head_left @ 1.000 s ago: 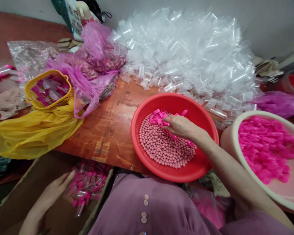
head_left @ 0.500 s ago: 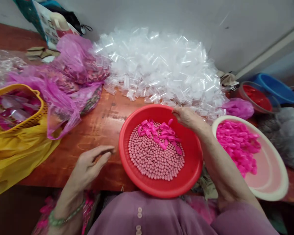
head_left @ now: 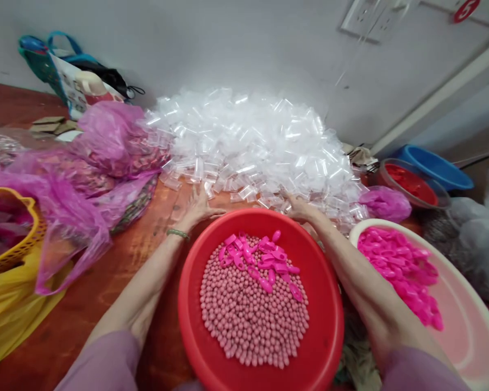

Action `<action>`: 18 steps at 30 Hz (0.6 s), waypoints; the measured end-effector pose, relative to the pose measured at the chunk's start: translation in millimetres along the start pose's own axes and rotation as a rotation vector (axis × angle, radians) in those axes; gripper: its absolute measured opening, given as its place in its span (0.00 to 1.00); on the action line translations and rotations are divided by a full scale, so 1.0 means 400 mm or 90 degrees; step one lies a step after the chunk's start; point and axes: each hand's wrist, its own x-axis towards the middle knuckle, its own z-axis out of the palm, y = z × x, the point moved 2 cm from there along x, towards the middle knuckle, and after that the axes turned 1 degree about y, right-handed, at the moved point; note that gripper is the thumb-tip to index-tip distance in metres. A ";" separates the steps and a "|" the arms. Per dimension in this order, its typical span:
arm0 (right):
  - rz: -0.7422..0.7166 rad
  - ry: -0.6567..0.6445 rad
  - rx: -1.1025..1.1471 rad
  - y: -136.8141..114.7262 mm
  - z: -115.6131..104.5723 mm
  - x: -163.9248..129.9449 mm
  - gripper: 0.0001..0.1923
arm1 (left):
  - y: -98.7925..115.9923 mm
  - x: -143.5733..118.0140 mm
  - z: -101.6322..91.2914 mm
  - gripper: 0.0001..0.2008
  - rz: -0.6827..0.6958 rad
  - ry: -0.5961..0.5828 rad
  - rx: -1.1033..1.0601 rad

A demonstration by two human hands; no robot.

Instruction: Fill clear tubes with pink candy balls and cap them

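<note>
A red basin (head_left: 326, 326) sits in front of me, holding several pale pink beads (head_left: 248, 315) and bright pink plastic caps (head_left: 264, 260). Behind it rises a big heap of small clear plastic tubes (head_left: 248, 146). My left hand (head_left: 195, 209) rests flat on the wooden table (head_left: 85, 320) at the heap's near edge, fingers spread, a green bracelet on the wrist. My right hand (head_left: 301, 209) reaches past the basin's far rim into the edge of the heap; its fingertips are partly hidden among the tubes.
A cream basin (head_left: 468, 331) of pink caps stands at right. Pink plastic bags (head_left: 106, 157), a yellow basket (head_left: 20, 244) on a yellow bag lie at left. A red bowl (head_left: 411, 184), a blue basin (head_left: 436, 163) and a carrier bag (head_left: 65, 76) stand at the back.
My left hand came up from the box below the table to the tube heap. My right hand left the red basin and reached to the heap. The view tilted up.
</note>
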 end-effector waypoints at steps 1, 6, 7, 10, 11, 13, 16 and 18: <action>0.011 -0.001 -0.001 0.012 0.012 0.017 0.52 | 0.010 0.017 0.014 0.71 0.011 -0.007 0.016; -0.019 -0.002 0.035 0.007 0.058 0.101 0.65 | 0.077 0.084 0.098 0.69 0.073 -0.026 0.081; -0.042 0.005 0.048 -0.004 0.067 0.117 0.67 | 0.090 0.094 0.116 0.67 0.098 -0.022 0.087; -0.101 0.035 0.085 -0.036 0.091 0.161 0.69 | 0.117 0.122 0.159 0.63 0.171 0.024 0.118; -0.114 0.041 0.098 -0.041 0.098 0.174 0.70 | 0.122 0.130 0.169 0.62 0.189 0.042 0.132; -0.141 0.049 0.145 -0.044 0.108 0.196 0.72 | 0.126 0.143 0.179 0.61 0.218 0.069 0.145; -0.169 0.064 0.259 -0.032 0.116 0.218 0.71 | 0.126 0.154 0.179 0.58 0.267 0.083 0.097; -0.167 0.062 0.302 -0.022 0.127 0.229 0.67 | 0.122 0.158 0.178 0.55 0.295 0.077 0.043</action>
